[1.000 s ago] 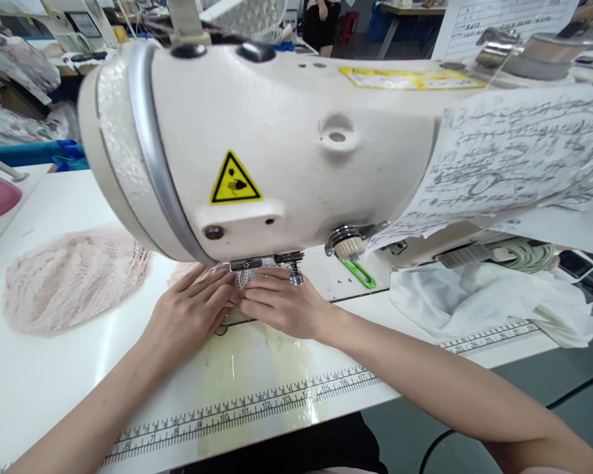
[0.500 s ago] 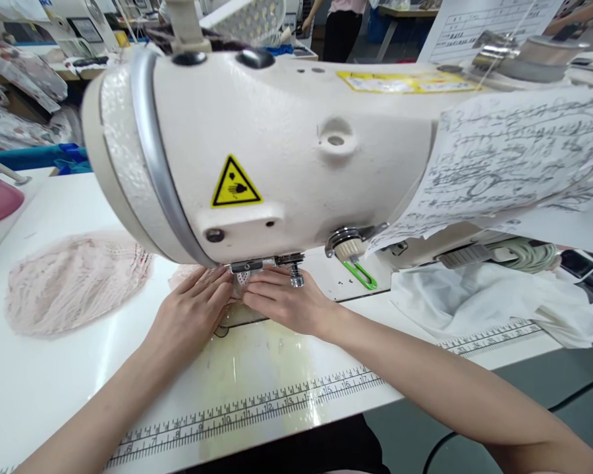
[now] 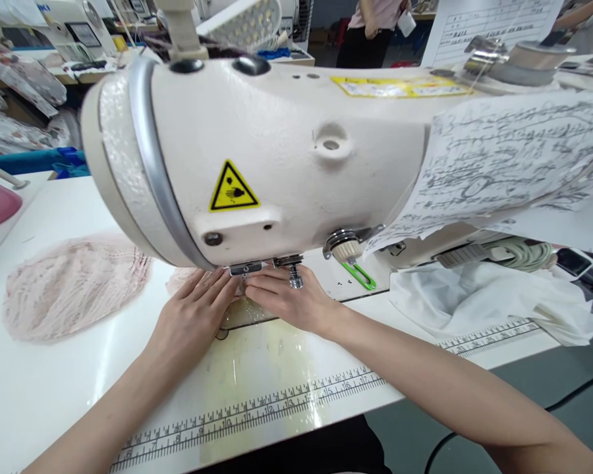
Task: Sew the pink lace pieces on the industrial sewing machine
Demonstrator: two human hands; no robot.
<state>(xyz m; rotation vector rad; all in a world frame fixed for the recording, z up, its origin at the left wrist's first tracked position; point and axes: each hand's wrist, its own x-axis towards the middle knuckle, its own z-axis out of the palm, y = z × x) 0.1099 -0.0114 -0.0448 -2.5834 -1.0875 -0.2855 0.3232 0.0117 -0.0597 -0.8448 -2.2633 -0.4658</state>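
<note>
A cream sewing machine point(image 3: 277, 151) fills the middle of the view. Under its head, my left hand point(image 3: 192, 316) and my right hand point(image 3: 286, 299) lie side by side on the machine bed with fingers stretched flat. Both press on a small piece of pale pink lace point(image 3: 180, 280), most of it hidden beneath the fingers and the machine head. The fingertips sit close to the presser foot point(image 3: 244, 270). The needle itself is hidden.
A stack of pink lace pieces point(image 3: 72, 283) lies on the white table point(image 3: 44, 388) at the left. White fabric point(image 3: 479, 296) is bunched at the right, printed paper point(image 3: 504, 164) hangs over the machine arm. A ruler strip point(image 3: 257, 408) runs along the table's front edge. A person stands far behind.
Both hands have slid slightly further under the machine head and the small lace piece between them is now almost fully covered. The view has shifted a little.
</note>
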